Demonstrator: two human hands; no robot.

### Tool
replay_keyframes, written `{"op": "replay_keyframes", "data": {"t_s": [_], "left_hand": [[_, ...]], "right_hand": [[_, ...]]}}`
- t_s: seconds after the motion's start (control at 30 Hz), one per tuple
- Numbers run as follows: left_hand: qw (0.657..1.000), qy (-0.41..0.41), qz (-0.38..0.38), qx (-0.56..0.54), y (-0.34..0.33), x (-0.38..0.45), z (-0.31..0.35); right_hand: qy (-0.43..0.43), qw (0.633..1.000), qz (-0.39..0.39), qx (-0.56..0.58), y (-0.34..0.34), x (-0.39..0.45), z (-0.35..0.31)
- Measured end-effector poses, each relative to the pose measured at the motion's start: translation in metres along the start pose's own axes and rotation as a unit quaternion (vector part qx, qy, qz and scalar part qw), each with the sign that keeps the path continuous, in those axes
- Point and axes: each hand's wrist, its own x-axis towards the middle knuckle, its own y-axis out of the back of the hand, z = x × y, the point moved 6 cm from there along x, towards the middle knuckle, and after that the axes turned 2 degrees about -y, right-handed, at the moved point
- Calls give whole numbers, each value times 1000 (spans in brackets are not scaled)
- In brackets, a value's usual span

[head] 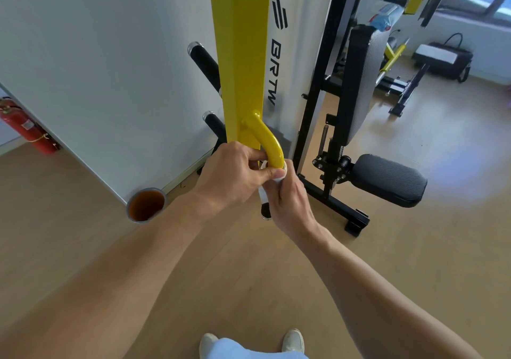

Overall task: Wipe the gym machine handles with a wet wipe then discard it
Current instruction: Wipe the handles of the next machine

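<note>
A white panel [96, 68] leans across the left of the room, its near corner on the wood floor [414, 248]. Just right of it rises the yellow post [240, 54] of the gym machine, and right of that a black frame [318, 96] carries a grey back pad [359, 82] and a seat pad [390, 179]. A second bench [437, 54] stands far right by the window. A red extinguisher [25, 126] leans at the far left.

A curved yellow handle [266, 140] springs from the post low down. Both hands meet at its lower end. The left hand [232, 176] has its fingers curled round the handle, thumb pressing toward the wipe. The right hand [290, 198] is wrapped about the grip just below, holding the white wipe [279, 175] against it; only a small bit of wipe shows between the two hands.

On the floor near the panel's corner stands a grey cup [145, 205] of brown liquid.
</note>
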Motion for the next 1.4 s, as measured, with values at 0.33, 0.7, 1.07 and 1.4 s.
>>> {"op": "replay_keyframes", "data": {"t_s": [0.33,0.7,1.07,1.4], "left_hand": [[1000,0,9,29,-1,4,5],[999,3,8,39,-4,8,5],[999,10,18,48,-7,9,7],[998,13,15,60,-8,9,8]], "right_hand": [[-3,1000,-1,-16,-4,-5,11],[-25,999,-23,-29,-2,-11,23],[-72,991,-95,-55,-8,-22,44],[-136,978,-123,-101,-17,-40,69]]}}
